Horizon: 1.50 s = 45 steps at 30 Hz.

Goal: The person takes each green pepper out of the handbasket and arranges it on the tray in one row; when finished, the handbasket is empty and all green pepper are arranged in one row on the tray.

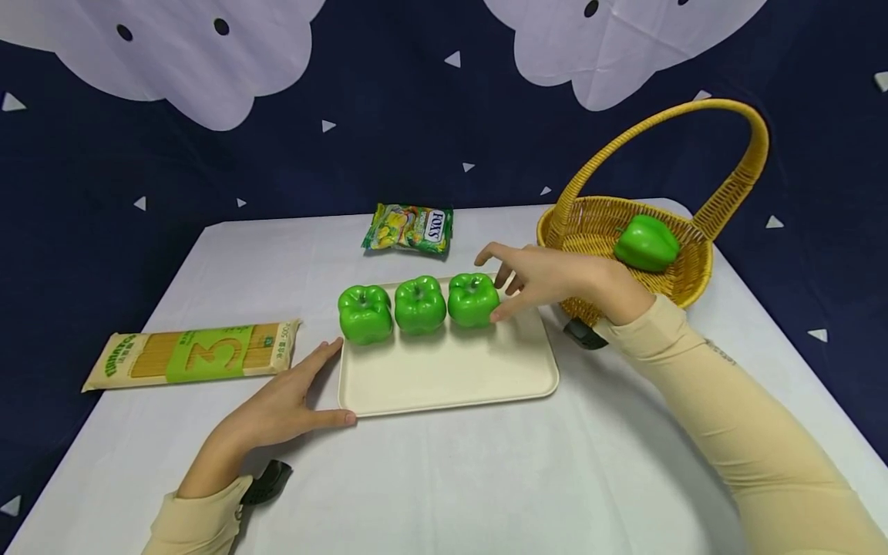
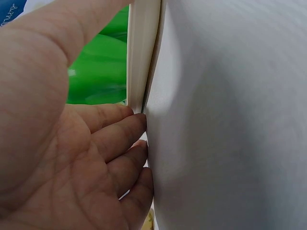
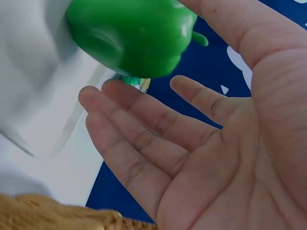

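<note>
Three green bell peppers, the left one (image 1: 364, 316), the middle one (image 1: 419, 307) and the right one (image 1: 472, 301), stand in a row along the far side of a cream tray (image 1: 451, 374). My left hand (image 1: 284, 405) touches the tray's left edge with thumb and fingers spread. Over the tray's far right corner, my right hand (image 1: 548, 277) is beside the right pepper, its fingers parted and holding nothing. The right wrist view shows that pepper (image 3: 134, 36) above an open palm (image 3: 216, 163). Another green bell pepper (image 1: 647, 243) lies in the wicker basket (image 1: 590, 223).
The basket's tall handle (image 1: 694, 108) arches up at the back right, close to my right forearm. A pack of spaghetti (image 1: 208, 354) lies left of the tray. Behind the peppers is a green candy bag (image 1: 409, 229). A dark patterned cloth (image 1: 388, 154) hangs behind the table.
</note>
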{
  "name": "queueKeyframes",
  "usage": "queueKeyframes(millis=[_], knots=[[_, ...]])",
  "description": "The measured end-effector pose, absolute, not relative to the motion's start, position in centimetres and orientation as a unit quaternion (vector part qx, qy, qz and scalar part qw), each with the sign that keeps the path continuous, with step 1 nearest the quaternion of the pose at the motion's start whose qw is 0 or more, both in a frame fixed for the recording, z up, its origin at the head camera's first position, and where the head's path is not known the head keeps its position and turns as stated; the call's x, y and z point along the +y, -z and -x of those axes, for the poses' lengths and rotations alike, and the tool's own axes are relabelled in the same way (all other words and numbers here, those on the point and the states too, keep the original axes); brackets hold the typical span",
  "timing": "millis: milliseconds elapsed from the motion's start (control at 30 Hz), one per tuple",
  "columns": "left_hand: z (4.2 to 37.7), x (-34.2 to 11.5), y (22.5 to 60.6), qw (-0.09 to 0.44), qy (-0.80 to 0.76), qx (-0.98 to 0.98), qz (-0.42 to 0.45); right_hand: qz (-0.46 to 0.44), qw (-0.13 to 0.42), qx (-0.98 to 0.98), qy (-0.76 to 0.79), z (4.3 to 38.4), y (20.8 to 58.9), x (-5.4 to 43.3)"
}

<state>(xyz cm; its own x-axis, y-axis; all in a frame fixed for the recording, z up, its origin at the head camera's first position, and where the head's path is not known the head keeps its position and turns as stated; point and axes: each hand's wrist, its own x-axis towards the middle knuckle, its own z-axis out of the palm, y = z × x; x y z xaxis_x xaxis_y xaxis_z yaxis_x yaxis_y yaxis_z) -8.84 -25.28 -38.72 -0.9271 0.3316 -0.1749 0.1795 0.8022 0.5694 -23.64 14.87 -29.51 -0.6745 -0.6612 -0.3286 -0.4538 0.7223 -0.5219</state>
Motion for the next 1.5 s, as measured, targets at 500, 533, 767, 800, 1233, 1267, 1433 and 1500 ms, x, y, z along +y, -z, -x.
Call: queueKeyframes(millis=[500,533,767,800,1233,1267,1433,1500], knots=[[9.0,-25.2,38.7,0.142,-0.279,0.941,-0.129,0.305,0.203,0.905,0.214,22.4,26.4,20.3],[9.0,-25.2,38.6,0.142,-0.278,0.941,-0.13,0.303,0.203,0.906,0.214,22.3,26.1,20.7],[9.0,-25.2,38.7,0.141,-0.278,0.941,-0.134,0.27,0.211,0.916,0.208,22.0,24.5,23.8],[9.0,-25.2,38.7,0.141,-0.277,0.941,-0.134,0.265,0.211,0.917,0.21,22.0,24.3,24.3],[8.8,-25.3,38.6,0.141,-0.279,0.941,-0.134,0.188,0.18,0.949,0.179,23.8,24.0,29.8],[8.8,-25.3,38.6,0.14,-0.279,0.94,-0.134,0.185,0.177,0.951,0.175,24.0,24.0,30.2],[8.8,-25.3,38.6,0.141,-0.279,0.94,-0.134,0.174,0.17,0.956,0.164,24.8,24.2,31.8],[8.8,-25.3,38.6,0.141,-0.278,0.941,-0.134,0.167,0.175,0.957,0.161,25.1,24.3,32.3]])
